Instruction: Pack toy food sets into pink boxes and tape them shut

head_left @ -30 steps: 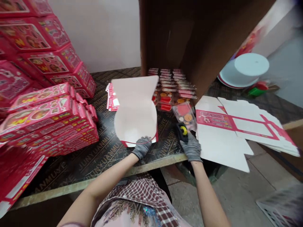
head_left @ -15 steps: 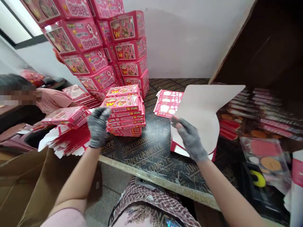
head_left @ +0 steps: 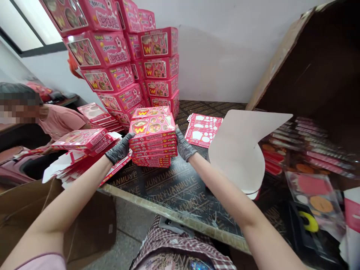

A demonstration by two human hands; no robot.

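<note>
A stack of flat pink boxes [head_left: 153,140] stands on the black table, and both gloved hands press on its sides. My left hand [head_left: 120,148] grips the left side, its fingertips at the upper boxes. On the opposite side my right hand [head_left: 184,145] holds the stack's right edge, fingers partly hidden behind it. Right of my hands, an open box with a raised white lid [head_left: 239,150] sits partly behind my right forearm. Flat pink printed cards [head_left: 203,129] lie between the stack and this box.
Tall piles of pink boxes [head_left: 108,48] rise at the back left. White-and-pink folded cartons [head_left: 70,165] lie at the left, near a seated person [head_left: 62,118]. A brown carton [head_left: 92,225] is below. At the right are packed trays [head_left: 320,202] and a tape holder [head_left: 308,221].
Both hands have come to the stack of flat boxes and taken hold of its sides. My right hand has left the open box, whose white lid now sits lower over it.
</note>
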